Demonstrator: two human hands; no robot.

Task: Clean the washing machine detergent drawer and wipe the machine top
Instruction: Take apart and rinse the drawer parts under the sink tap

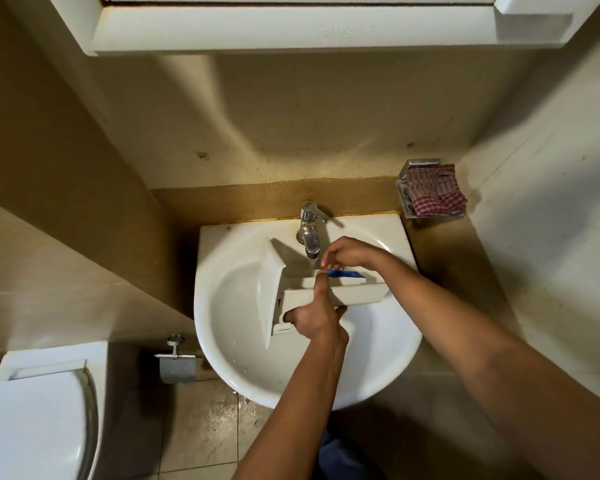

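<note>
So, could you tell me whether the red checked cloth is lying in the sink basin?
No, the red checked cloth sits on the wall-mounted soap dish, to the right of the sink.

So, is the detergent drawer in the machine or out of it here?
Out. The left hand holds the detergent drawer over the sink, under the tap; no machine is in view.

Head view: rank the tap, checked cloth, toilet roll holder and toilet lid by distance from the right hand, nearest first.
1. Tap, just left of the right hand.
2. Checked cloth, back right by the wall.
3. Toilet roll holder, lower left.
4. Toilet lid, far left.
</note>
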